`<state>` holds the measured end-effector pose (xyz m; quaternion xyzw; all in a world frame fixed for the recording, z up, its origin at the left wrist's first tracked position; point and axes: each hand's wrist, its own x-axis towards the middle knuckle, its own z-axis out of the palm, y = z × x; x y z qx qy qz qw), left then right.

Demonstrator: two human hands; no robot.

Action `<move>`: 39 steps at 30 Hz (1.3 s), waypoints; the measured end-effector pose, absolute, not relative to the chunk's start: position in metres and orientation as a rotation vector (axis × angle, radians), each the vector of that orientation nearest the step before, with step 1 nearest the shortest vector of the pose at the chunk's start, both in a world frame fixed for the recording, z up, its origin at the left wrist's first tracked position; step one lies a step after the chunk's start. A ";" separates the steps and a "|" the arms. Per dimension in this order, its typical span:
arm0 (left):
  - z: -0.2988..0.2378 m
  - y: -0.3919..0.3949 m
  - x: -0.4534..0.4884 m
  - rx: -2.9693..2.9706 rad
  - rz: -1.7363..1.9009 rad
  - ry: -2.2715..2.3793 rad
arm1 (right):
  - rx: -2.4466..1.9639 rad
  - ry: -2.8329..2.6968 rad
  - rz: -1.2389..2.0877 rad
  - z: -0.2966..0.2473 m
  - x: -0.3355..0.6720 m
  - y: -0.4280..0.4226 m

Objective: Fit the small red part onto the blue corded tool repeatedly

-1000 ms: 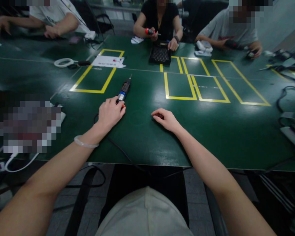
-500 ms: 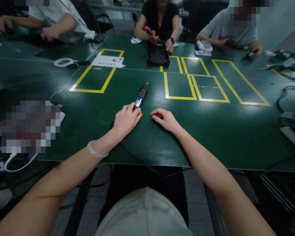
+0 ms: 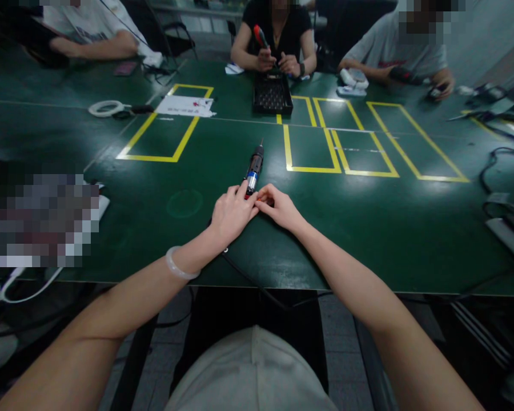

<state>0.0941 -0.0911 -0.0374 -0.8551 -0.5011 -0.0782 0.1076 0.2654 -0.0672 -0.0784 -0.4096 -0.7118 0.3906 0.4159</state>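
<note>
An electric screwdriver (image 3: pixel 253 170) lies on the green table, its bit pointing away from me. Its barrel is dark, with a silver and blue band. My left hand (image 3: pixel 233 210) is closed over its rear end, hiding that part. Against the left fingertips, my right hand (image 3: pixel 279 206) has its thumb and fingers curled into a pinch beside the tool's rear. A bit of orange shows at the right fingertips; whether it belongs to the screwdriver I cannot tell. A black cord (image 3: pixel 244 276) runs from near my left wrist over the table's front edge.
Yellow tape outlines (image 3: pixel 312 169) mark the green tabletop (image 3: pixel 188 245). Opposite, a person's hand (image 3: pixel 265 59) holds a red-and-black tool above a black tray (image 3: pixel 272 108). A paper sheet (image 3: pixel 184 106) and a white ring-shaped object (image 3: pixel 107 108) lie left. Cables (image 3: pixel 492 171) lie right.
My left hand has shifted right with the screwdriver, which now stands more upright in view. My right hand has come left, so the fingertips of both hands meet.
</note>
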 end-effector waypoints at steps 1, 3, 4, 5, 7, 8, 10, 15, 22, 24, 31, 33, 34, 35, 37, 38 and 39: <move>-0.037 -0.091 0.094 -2.528 -0.230 -1.466 | -1.026 -1.789 0.981 -0.078 0.267 -0.067; -0.036 -0.091 0.091 -2.550 -0.235 -1.459 | -1.025 -1.788 0.977 -0.076 0.269 -0.068; -0.035 -0.091 0.090 -2.559 -0.236 -1.468 | -1.027 -1.787 0.977 -0.075 0.271 -0.069; -0.035 -0.090 0.088 -2.567 -0.238 -1.485 | -1.032 -1.784 0.976 -0.075 0.273 -0.069; -0.035 -0.089 0.084 -2.577 -0.246 -1.527 | -1.038 -1.788 0.976 -0.075 0.277 -0.069; -0.036 -0.087 0.083 -2.582 -0.254 -1.543 | -1.037 -1.785 0.977 -0.075 0.279 -0.069; -0.038 -0.085 0.080 -2.588 -0.285 -1.553 | -1.019 -1.781 1.000 -0.077 0.284 -0.068; -0.043 -0.081 0.076 -2.611 -0.386 -1.548 | -0.992 -1.763 1.072 -0.077 0.289 -0.064; -0.038 -0.080 0.075 -2.754 -0.682 -1.307 | -0.913 -1.671 1.269 -0.075 0.291 -0.063; -0.037 -0.080 0.076 -2.843 -0.737 -1.215 | -0.882 -1.623 1.332 -0.075 0.290 -0.063; -0.037 -0.080 0.076 -2.912 -0.913 -1.154 | -0.859 -1.567 1.455 -0.070 0.289 -0.067; -0.036 -0.080 0.076 -2.925 -0.913 -1.178 | -0.861 -1.571 1.455 -0.069 0.290 -0.067; -0.035 -0.080 0.076 -2.934 -0.907 -1.198 | -0.860 -1.573 1.456 -0.068 0.290 -0.067; -0.034 -0.080 0.076 -2.945 -0.903 -1.211 | -0.857 -1.572 1.459 -0.068 0.290 -0.067; -0.033 -0.080 0.076 -2.965 -0.916 -1.210 | -0.847 -1.568 1.466 -0.067 0.290 -0.068; -0.032 -0.080 0.076 -2.972 -0.933 -1.200 | -0.843 -1.565 1.473 -0.067 0.290 -0.068; -0.032 -0.080 0.076 -2.977 -0.948 -1.192 | -0.840 -1.562 1.485 -0.067 0.289 -0.068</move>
